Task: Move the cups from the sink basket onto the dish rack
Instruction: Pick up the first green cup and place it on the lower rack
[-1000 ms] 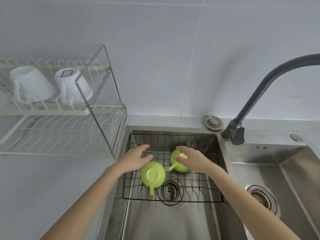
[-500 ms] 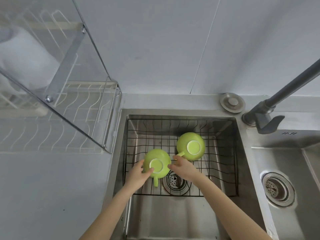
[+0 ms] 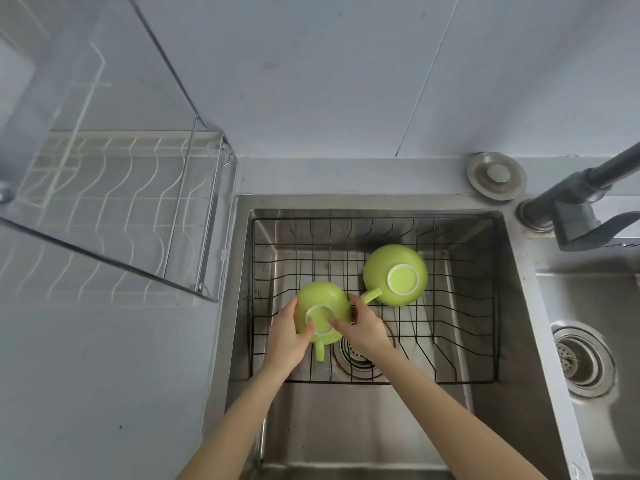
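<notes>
Two green cups lie upside down in the black wire sink basket [image 3: 460,306]. The near green cup [image 3: 322,303] is at the basket's left, its handle pointing toward me. My left hand [image 3: 289,336] clasps its left side and my right hand [image 3: 363,327] clasps its right side, thumbs on the cup's base. The far green cup [image 3: 394,273] rests to the right and further back, untouched, its handle pointing left. The white wire dish rack [image 3: 114,202] stands on the counter to the left of the sink.
A dark faucet [image 3: 575,199] rises at the right behind the sink divider, with a round metal plug [image 3: 496,175] beside it. A second basin with a drain [image 3: 581,362] is at the right. The rack's chrome frame [image 3: 207,216] stands by the sink's left edge.
The view has tilted down and closer over the sink. Both hands have closed in on the near cup, from reaching toward separate cups to gripping this one from both sides.
</notes>
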### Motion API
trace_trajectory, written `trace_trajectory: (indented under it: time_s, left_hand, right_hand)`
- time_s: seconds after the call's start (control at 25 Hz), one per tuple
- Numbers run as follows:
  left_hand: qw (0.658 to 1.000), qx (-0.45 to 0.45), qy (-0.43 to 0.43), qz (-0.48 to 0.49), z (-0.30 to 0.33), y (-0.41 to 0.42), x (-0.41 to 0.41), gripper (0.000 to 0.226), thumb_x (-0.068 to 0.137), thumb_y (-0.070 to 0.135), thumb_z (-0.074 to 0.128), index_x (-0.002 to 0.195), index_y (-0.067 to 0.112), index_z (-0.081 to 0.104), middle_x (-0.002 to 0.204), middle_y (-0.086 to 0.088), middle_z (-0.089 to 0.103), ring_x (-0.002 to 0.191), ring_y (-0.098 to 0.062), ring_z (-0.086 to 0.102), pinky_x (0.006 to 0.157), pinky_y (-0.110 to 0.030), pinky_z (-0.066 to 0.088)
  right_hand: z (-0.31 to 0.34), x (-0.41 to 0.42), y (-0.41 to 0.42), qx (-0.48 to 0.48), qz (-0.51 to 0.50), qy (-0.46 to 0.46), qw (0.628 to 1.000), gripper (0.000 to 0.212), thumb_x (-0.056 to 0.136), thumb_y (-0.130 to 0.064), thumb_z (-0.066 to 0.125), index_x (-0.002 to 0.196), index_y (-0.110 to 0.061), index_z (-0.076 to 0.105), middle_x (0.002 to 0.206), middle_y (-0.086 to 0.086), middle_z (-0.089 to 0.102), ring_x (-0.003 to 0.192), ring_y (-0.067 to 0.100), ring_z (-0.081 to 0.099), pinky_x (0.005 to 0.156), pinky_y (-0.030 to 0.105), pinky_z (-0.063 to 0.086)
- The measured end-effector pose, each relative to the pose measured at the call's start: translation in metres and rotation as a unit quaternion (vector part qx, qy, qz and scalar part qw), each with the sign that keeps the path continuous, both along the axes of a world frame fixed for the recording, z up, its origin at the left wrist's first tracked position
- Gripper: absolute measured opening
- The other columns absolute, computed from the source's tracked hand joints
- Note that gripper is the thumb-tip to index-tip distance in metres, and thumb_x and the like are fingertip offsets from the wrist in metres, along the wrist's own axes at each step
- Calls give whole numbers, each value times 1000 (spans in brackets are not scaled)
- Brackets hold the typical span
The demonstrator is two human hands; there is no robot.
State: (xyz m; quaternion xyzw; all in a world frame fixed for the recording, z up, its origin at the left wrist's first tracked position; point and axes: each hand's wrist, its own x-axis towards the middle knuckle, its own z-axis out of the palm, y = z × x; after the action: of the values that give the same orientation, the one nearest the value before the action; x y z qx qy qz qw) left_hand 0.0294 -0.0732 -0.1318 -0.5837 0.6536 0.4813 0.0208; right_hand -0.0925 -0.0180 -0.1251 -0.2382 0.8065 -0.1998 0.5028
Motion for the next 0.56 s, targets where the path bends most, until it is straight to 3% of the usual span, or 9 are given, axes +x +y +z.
trace_trajectory:
  time_s: [0.28,0.56]
  left_hand:
    - [997,38,51,37,-3,8,1,64,84,12,59,140,9,26,145,-13,36,132,-27,37,113,-39,31]
    - [990,59,110,64,5,14,4,61,81,9,62,136,16,35,132,-7,44,120,-28,50,103,-47,43]
  right_hand:
    - [4,0,7,-9,-51,17,999,60,81,-31,64,135,-22,40,126,9,58,118,26,53,95,31,43]
    - [16,-5,27,-13,-96,-26,995,61,80,-32,65,135,-24,42,128,4,59,120,20,53,93,27,41]
